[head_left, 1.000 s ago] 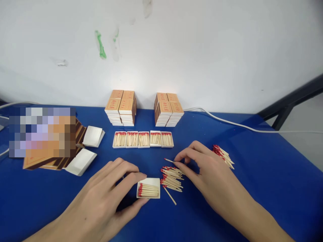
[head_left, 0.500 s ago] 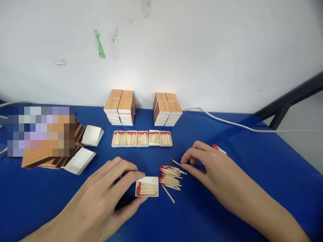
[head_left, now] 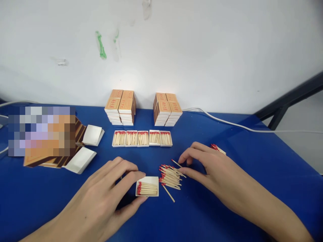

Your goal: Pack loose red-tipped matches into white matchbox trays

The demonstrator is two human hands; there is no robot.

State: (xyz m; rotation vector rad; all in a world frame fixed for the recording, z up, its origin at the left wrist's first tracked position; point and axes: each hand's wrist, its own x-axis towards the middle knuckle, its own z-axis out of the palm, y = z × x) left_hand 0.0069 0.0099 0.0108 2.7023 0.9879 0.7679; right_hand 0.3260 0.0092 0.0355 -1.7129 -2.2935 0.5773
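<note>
Thumb and fingers of my left hand [head_left: 108, 191] grip the upper and lower sides of a small white tray [head_left: 147, 179] at the lower middle. Several red-tipped matches [head_left: 147, 189] lie side by side in its lower part. Just right of the tray is a loose pile of matches [head_left: 170, 176] on the blue table, with one match [head_left: 168, 193] slanting away below it. My right hand [head_left: 202, 161] is at the pile's upper right edge. Its thumb and index finger are slightly apart around the ends of matches there, and nothing is lifted.
Several match-filled trays [head_left: 143, 138] stand in a row behind. Beyond them are two stacks of matchboxes [head_left: 119, 107] [head_left: 168, 109] by the wall. White trays [head_left: 80, 160] and covers lie left, partly pixelated. More matches [head_left: 218, 149] lie behind my right hand; a white cable [head_left: 227, 122] crosses the table.
The thumb and index finger of my right hand have spread a little, and the thumb is slightly lower over the pile. My left hand still holds the tray in the same place.
</note>
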